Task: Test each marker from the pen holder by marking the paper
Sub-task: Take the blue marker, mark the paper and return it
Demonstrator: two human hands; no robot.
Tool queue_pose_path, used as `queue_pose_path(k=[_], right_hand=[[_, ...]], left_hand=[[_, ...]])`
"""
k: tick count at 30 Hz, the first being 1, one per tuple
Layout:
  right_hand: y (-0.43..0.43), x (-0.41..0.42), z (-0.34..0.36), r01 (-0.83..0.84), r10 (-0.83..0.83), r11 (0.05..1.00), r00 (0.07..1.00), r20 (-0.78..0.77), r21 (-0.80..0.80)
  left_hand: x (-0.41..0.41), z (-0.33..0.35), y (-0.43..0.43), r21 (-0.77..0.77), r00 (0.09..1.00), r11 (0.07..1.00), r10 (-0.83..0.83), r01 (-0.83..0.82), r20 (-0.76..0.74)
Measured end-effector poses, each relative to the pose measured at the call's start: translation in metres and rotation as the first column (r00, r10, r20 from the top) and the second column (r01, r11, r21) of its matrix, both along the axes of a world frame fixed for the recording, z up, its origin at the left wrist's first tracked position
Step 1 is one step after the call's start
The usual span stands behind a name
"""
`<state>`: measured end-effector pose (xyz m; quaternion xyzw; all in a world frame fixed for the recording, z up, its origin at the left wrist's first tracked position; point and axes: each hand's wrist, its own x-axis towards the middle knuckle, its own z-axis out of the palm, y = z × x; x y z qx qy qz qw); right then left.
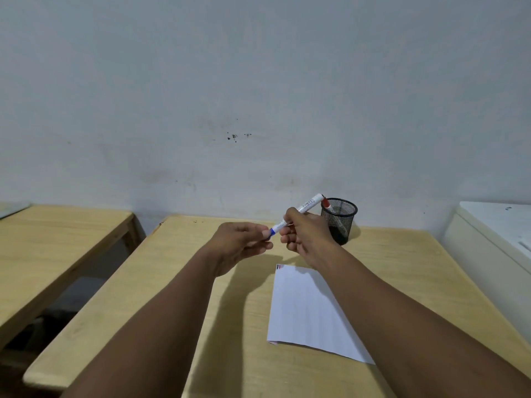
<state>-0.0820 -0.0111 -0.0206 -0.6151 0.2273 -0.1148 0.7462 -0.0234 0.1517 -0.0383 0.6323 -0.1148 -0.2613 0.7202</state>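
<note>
My right hand (306, 234) grips the white barrel of a blue marker (305, 208) held above the table, its back end tilted up to the right. My left hand (242, 241) pinches the marker's blue cap (271, 232) at the lower left end. A black mesh pen holder (340, 219) stands just behind my right hand, with a red-capped marker (326, 203) leaning in it. A white sheet of paper (304, 308) lies on the wooden table (178, 282) under my right forearm; small red and dark marks (278, 266) show at its far left corner.
A second wooden table (57, 239) stands to the left across a gap. A white cabinet (494, 242) sits at the right edge. A grey wall runs right behind the table.
</note>
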Motion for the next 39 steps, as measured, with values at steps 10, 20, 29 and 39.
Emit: queue_pose_path(k=[10, 20, 29, 39], right_hand=[[-0.013, -0.003, -0.007, -0.257, 0.248, 0.951, 0.966, -0.068, -0.175], [-0.016, 0.002, -0.013, -0.293, 0.296, 0.952, 0.955, 0.014, -0.088], [-0.063, -0.010, -0.008, -0.240, 0.239, 0.959, 0.971, -0.020, -0.149], [-0.019, -0.021, -0.078, 0.017, -0.019, 0.965, 1.000, -0.006, -0.262]], left_hand=[[-0.008, -0.023, -0.001, -0.026, 0.997, 1.000, -0.019, 0.017, -0.071], [0.003, -0.018, 0.002, -0.039, 0.996, 0.997, -0.062, 0.059, -0.065], [0.010, -0.052, 0.031, 0.342, 0.981, 0.937, 0.008, -0.075, 0.194], [-0.001, -0.045, -0.015, 0.712, 0.665, 0.667, -0.433, -0.218, 0.609]])
